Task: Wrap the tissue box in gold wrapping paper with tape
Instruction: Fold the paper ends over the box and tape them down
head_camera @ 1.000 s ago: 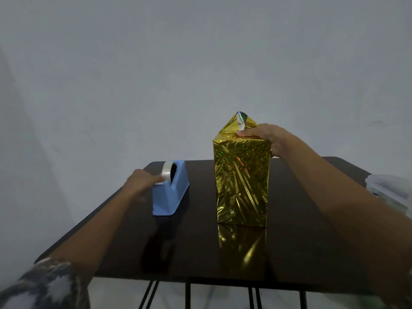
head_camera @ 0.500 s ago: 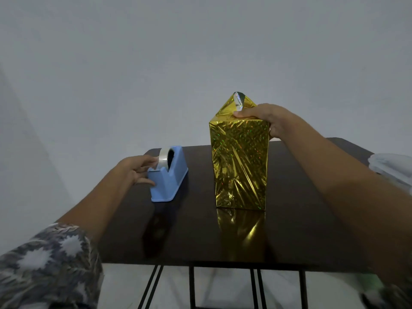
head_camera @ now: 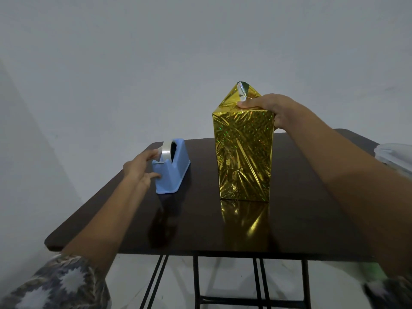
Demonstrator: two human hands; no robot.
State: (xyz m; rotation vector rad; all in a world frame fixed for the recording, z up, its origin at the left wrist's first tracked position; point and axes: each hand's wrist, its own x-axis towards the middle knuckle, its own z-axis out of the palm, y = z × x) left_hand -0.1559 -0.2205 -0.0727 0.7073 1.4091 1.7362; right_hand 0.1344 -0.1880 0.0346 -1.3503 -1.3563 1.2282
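Observation:
The tissue box stands upright on end at the middle of the dark table, covered in shiny gold wrapping paper. At its top a triangular gold flap sticks up, silver on its inner side. My right hand grips the box's top right corner, with fingers lying across the folded paper on top. A blue tape dispenser with a clear tape roll sits left of the box. My left hand is at the dispenser's front end, a fingertip touching the tape and the thumb against the blue base.
A translucent plastic container pokes in at the table's right edge. The table has thin black metal legs and stands before a plain white wall. The box casts a gold reflection on the glossy tabletop in front of it.
My left hand has drawn back from on top of the dispenser to its front end, fingers now stretched to the tape. My right hand stays on the box top.

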